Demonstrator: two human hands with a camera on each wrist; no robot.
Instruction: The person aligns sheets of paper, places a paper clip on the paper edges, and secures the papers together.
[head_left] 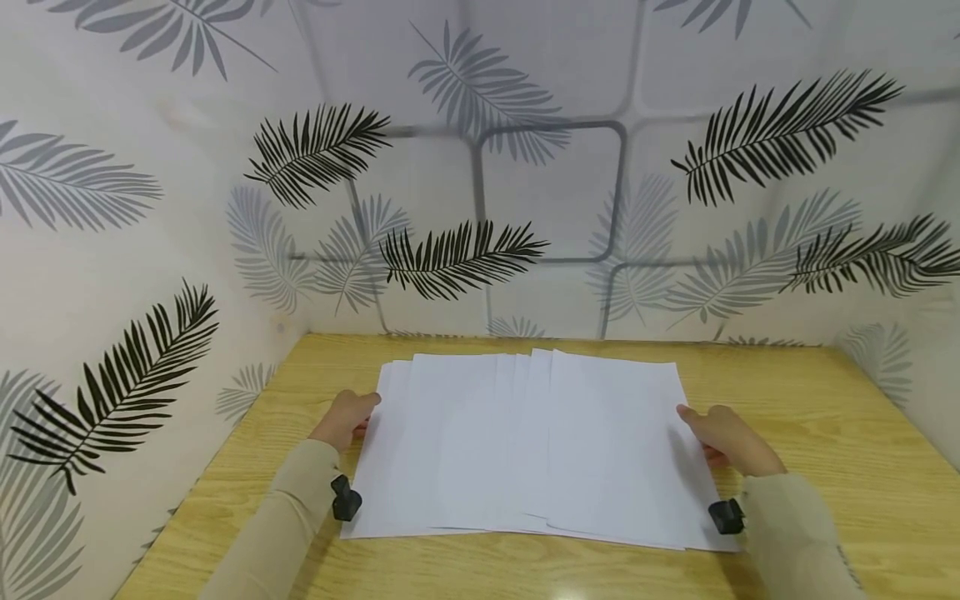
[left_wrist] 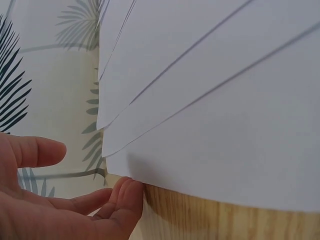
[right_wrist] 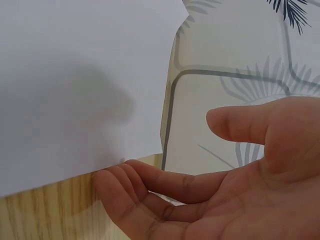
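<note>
Several white sheets of paper lie fanned out sideways on the wooden table, overlapping one another. At the left edge of the spread is my left hand. Its fingertips meet the paper's edge in the left wrist view, while the thumb stands raised and apart from the sheets. My right hand is at the opposite edge. In the right wrist view its bent fingertips touch the edge of the paper, with the thumb held away from it.
The wood-grain table extends on both sides of the paper. Behind it rises a wall with a leaf pattern, and another patterned wall stands at the left. Each sleeve cuff carries a small black device.
</note>
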